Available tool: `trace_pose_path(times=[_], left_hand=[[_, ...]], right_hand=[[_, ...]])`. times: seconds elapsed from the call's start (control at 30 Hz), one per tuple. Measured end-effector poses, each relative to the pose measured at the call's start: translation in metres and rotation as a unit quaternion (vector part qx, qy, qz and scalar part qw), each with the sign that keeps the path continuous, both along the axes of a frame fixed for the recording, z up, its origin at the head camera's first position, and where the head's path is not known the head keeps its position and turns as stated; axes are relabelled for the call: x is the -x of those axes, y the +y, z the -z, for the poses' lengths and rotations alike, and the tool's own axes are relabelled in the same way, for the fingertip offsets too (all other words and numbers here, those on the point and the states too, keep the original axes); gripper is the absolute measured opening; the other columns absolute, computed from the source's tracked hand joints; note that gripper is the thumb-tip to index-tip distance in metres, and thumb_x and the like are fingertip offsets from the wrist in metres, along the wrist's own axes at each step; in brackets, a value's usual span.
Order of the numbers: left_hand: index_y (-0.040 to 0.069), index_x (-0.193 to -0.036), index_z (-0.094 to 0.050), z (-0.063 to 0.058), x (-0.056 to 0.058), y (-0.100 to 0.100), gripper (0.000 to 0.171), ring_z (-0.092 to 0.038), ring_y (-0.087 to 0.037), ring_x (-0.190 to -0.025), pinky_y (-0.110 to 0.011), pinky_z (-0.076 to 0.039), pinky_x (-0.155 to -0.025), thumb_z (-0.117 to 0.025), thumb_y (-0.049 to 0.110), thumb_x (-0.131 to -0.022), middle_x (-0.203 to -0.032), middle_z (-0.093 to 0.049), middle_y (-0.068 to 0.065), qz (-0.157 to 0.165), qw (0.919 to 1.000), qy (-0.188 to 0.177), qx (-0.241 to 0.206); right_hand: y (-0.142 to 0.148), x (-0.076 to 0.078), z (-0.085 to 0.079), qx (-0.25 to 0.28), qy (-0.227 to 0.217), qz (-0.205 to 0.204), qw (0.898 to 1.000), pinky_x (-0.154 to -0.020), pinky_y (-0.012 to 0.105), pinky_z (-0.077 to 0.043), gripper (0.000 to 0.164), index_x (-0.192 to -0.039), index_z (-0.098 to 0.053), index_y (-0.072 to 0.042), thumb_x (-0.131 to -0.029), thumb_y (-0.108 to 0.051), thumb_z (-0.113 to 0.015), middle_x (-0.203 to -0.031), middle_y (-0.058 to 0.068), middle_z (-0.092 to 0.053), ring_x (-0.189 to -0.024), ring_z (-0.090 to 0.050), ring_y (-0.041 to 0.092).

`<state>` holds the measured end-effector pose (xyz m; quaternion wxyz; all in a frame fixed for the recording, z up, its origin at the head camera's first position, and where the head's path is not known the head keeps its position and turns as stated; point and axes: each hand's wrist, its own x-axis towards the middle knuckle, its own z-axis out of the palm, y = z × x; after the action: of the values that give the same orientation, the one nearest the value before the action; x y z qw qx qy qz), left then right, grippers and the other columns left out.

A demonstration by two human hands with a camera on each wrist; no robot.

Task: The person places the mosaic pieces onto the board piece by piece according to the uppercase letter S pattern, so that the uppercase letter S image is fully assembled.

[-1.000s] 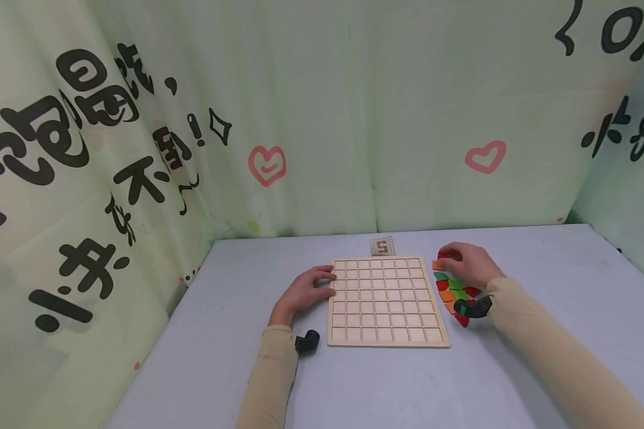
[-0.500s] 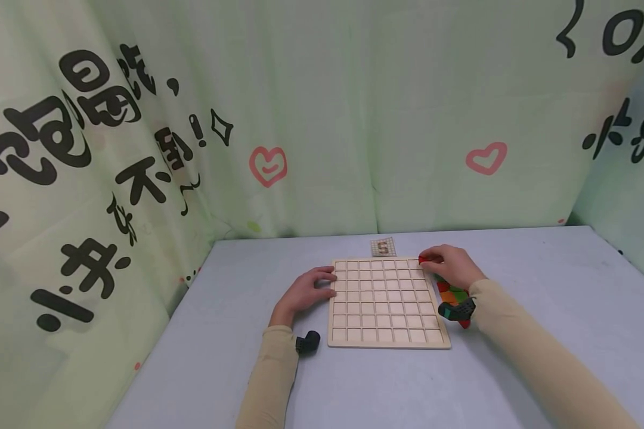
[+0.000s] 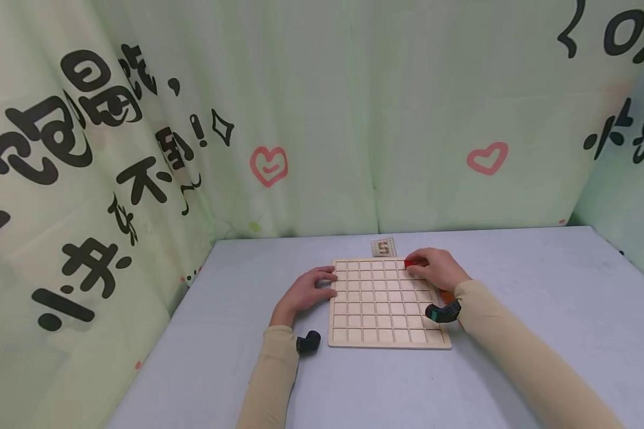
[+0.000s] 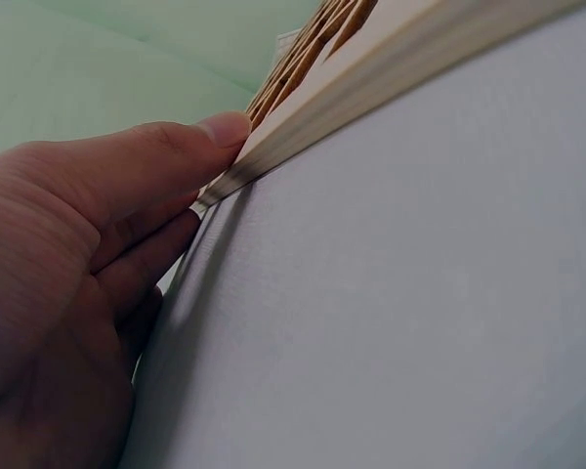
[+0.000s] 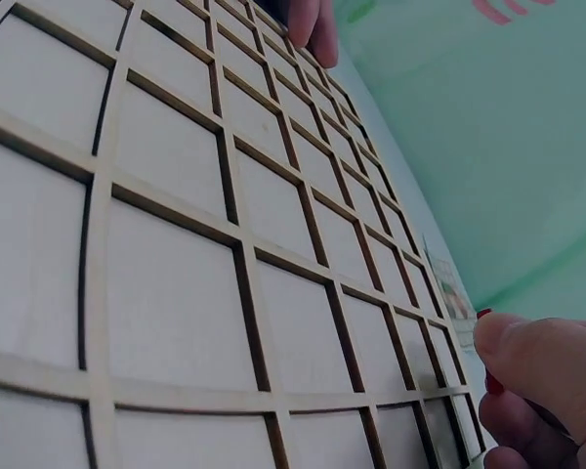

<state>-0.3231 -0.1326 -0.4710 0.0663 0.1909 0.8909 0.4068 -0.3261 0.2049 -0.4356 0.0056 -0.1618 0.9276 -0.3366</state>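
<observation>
A square wooden grid board (image 3: 374, 310) lies flat on the table, its cells bare. My left hand (image 3: 307, 293) rests at the board's left edge. In the left wrist view the thumb (image 4: 190, 156) touches the wooden rim and the other fingers are extended beside it. Between thumb and fingers, my right hand (image 3: 436, 268) pinches a small red piece (image 3: 408, 263) over the far right part of the grid. Only slivers of that red piece (image 5: 494, 383) show in the right wrist view; its shape is mostly hidden by the fingers.
Orange pieces (image 3: 447, 296) lie right of the board, mostly covered by the right wrist and sleeve. Behind the board's far edge is a small printed card (image 3: 383, 246). A pale curtain (image 3: 327, 119) with black lettering hangs around the table (image 3: 375, 387).
My right hand has carried the red piece leftward from the coloured pieces to above the board's far right part. The left hand has stayed at the left edge.
</observation>
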Motion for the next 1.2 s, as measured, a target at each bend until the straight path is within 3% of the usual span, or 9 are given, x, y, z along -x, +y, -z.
trace_pose_path(times=[0.5, 1.2], left_hand=[[0.008, -0.127, -0.068, 0.001, 0.001, 0.003, 0.038, -0.037, -0.028, -0.148, -0.048, -0.030, -0.122, -0.073, 0.020, -0.091, -0.154, -0.049, -0.003, -0.006, 0.9999, -0.009, 0.005], [0.008, -0.126, -0.068, 0.000, 0.000, 0.001, 0.037, -0.037, -0.028, -0.148, -0.048, -0.030, -0.122, -0.074, 0.020, -0.091, -0.153, -0.050, -0.004, -0.009, 0.9999, -0.006, 0.001]], right_hand=[[-0.024, 0.005, 0.004, -0.029, 0.017, -0.035, 0.999, -0.090, 0.047, -0.054, 0.024, -0.112, -0.071, 0.002, -0.093, -0.012, -0.069, -0.103, 0.014, -0.072, -0.094, -0.065, 0.026], [-0.034, 0.009, 0.010, -0.046, 0.020, -0.050, 0.997, -0.081, 0.040, -0.055, 0.019, -0.109, -0.072, 0.001, -0.094, -0.010, -0.068, -0.096, 0.011, -0.068, -0.088, -0.062, 0.022]])
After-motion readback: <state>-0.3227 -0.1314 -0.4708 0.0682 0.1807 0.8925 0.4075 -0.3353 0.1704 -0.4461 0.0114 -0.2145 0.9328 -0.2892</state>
